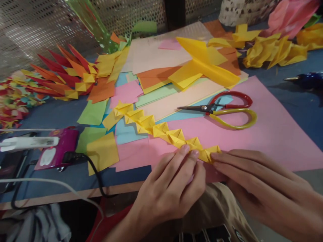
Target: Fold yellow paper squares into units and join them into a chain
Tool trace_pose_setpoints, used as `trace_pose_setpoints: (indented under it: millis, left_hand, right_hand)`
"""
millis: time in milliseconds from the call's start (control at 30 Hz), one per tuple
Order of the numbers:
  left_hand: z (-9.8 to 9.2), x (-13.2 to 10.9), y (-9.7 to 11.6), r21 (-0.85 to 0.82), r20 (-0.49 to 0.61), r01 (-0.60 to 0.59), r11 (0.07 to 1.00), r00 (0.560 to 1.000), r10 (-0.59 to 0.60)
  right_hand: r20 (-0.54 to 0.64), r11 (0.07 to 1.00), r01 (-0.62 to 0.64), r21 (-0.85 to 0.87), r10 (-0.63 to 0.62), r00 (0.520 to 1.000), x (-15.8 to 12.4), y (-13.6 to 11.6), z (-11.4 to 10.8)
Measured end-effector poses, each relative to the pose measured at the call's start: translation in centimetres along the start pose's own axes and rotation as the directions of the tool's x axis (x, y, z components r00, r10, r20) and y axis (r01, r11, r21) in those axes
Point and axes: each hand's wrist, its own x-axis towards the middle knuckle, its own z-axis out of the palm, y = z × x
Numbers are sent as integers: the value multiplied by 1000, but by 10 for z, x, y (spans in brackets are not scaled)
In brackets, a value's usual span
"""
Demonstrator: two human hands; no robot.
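A zigzag chain of folded yellow paper (160, 129) runs slantwise across the coloured sheets, its near end between my hands. My left hand (174, 185) has its fingertips pressed on the chain a little before that end. With my right hand (259, 178) I grip the last folded piece between fingertips and a thumb that is mostly hidden. Just beyond the chain lie scissors (205, 108) with one red and one yellow handle, blades pointing left. Beneath is a large pink sheet (272, 134).
Yellow (103, 153) and green paper squares (93, 111) lie left. A purple power adapter (59, 148) trails black and white cables near the table's front edge. Behind stand a red-orange folded piece (65, 75), a green bottle (91, 23) and crumpled yellow paper (275, 52). A blue tool (308, 80) lies right.
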Motion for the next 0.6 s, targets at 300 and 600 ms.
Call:
trace_pose_setpoints:
  millis: [300, 600]
  left_hand:
    - [1, -1, 1, 7, 29, 3, 1000, 1000, -3]
    - [-7, 3, -4, -159, 91, 76, 984, 994, -62]
  right_hand:
    - [-12, 999, -14, 47, 15, 1000, 2, -7, -3]
    - [19, 1000, 24, 10, -24, 1000, -4, -3, 0]
